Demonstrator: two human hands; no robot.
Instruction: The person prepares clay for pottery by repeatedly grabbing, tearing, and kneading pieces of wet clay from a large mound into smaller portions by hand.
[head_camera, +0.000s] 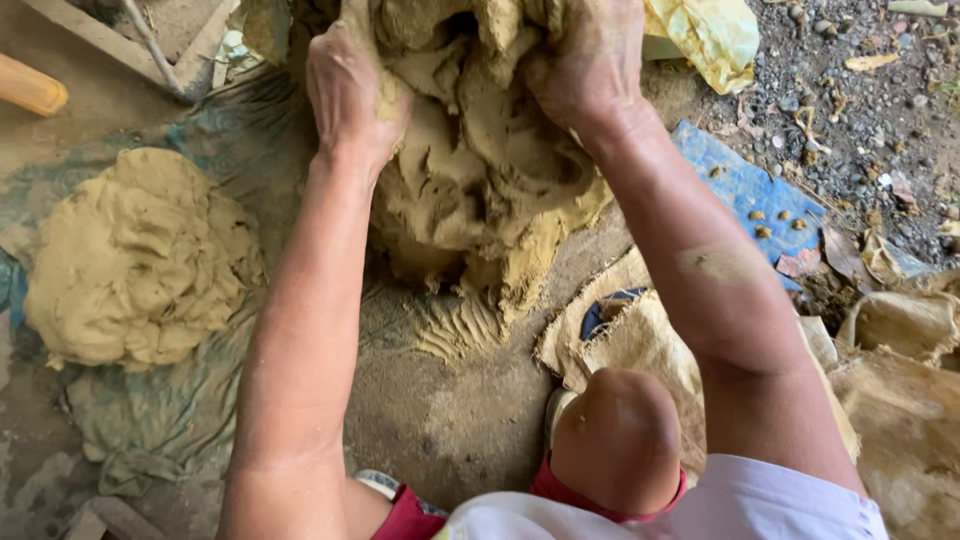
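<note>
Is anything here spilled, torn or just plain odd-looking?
Nothing looks wrong, only messy. Both hands, left hand and right hand, dig into a big clay lump. Small clay crumbs dot the blue sheet, and finger grooves mark the ground.

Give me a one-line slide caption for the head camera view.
Both hands, left hand and right hand, dig into a clay mass beside a second clay heap.

Dirt floor (440, 420): two clay heaps (140, 260), cloth (160, 420), sacking (640, 340).
</note>
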